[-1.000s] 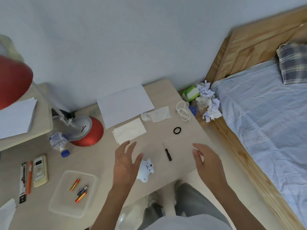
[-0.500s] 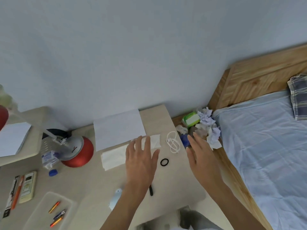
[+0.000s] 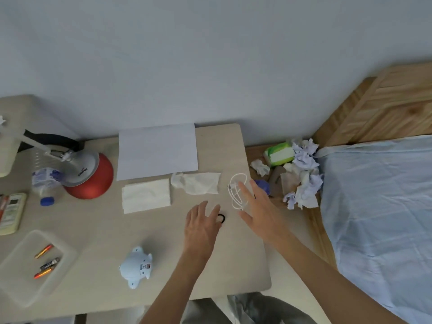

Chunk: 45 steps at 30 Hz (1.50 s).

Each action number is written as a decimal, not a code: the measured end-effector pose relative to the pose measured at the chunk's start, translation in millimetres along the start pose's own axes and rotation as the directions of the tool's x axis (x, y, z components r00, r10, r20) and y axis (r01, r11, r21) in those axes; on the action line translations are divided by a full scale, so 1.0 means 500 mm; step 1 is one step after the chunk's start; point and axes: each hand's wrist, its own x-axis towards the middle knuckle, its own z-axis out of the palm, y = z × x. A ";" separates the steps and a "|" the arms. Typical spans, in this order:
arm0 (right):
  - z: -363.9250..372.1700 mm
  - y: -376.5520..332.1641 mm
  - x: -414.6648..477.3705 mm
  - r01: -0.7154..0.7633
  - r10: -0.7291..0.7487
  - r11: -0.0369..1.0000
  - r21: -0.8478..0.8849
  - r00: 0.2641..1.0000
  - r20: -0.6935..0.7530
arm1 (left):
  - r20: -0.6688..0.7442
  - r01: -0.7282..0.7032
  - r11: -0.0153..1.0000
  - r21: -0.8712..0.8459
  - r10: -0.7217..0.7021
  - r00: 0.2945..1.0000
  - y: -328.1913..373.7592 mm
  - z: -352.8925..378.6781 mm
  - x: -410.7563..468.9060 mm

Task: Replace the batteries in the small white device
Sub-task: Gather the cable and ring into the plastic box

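The small white bear-shaped device (image 3: pixel 136 266) lies on the desk near its front edge, left of my left forearm. My left hand (image 3: pixel 202 226) hovers flat over the desk with fingers spread, partly covering a black ring (image 3: pixel 221 218). The screwdriver is hidden under that hand or arm. My right hand (image 3: pixel 258 210) is open too, fingers reaching over a coiled white cable (image 3: pixel 237 191). Three batteries (image 3: pixel 45 261) lie in a clear plastic tray (image 3: pixel 28 286) at the front left.
A white sheet (image 3: pixel 156 152), a folded tissue (image 3: pixel 146 195) and a crumpled wipe (image 3: pixel 196 182) lie at the desk's back. A red lamp base (image 3: pixel 90 177), a bottle and a remote (image 3: pixel 11 212) sit left. Crumpled tissues (image 3: pixel 301 176) fill the bedside ledge by the bed (image 3: pixel 378 206).
The camera tilted down again, so the device and battery tray are back in full view. My left hand drew back from the wipe to the black ring; my right hand moved over the cable.
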 end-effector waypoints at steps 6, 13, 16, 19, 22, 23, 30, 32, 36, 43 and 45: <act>0.052 0.035 0.049 0.054 -0.053 0.999 -0.006 0.996 0.069 | 0.004 -0.058 0.995 -0.076 0.059 0.998 -0.022 0.079 -0.033; 0.080 0.043 0.064 0.047 -0.048 0.999 0.020 0.997 0.064 | -0.160 -0.066 0.978 -0.197 0.035 0.987 -0.035 0.108 -0.039; 0.082 0.042 0.070 0.085 -0.085 0.996 0.001 0.996 -0.006 | -0.208 -0.013 0.944 -0.328 -0.059 0.976 -0.044 0.119 -0.030; 0.086 0.040 0.068 0.111 -0.111 0.994 -0.004 0.992 -0.060 | -0.211 0.004 0.923 -0.385 -0.092 0.973 -0.049 0.129 -0.025; 0.090 0.040 0.060 0.129 -0.128 0.992 -0.003 0.988 -0.090 | -0.208 0.016 0.917 -0.398 -0.107 0.972 -0.052 0.137 -0.027; 0.091 0.040 0.058 0.132 -0.131 0.991 -0.002 0.987 -0.094 | -0.206 0.023 0.917 -0.398 -0.113 0.972 -0.052 0.139 -0.028; 0.080 0.035 0.027 0.083 -0.080 0.996 0.037 0.993 -0.092 | -0.133 0.107 0.766 -0.634 -0.244 0.961 -0.037 0.096 -0.047; 0.078 0.032 0.019 0.049 -0.043 0.997 0.059 0.995 -0.091 | -0.068 0.168 0.650 -0.741 -0.321 0.944 -0.031 0.070 -0.057; 0.071 0.023 0.002 -0.012 0.019 0.996 0.092 0.997 -0.075 | 0.061 0.260 0.434 -0.862 -0.421 0.905 -0.025 0.025 -0.082; 0.007 -0.048 -0.046 -0.039 0.060 0.969 0.243 0.995 -0.078 | 0.075 0.264 0.319 -0.910 -0.500 0.863 -0.020 -0.066 -0.134; -0.019 -0.077 -0.064 -0.034 0.064 0.959 0.283 0.993 -0.098 | 0.057 0.256 0.323 -0.911 -0.517 0.854 -0.025 -0.102 -0.150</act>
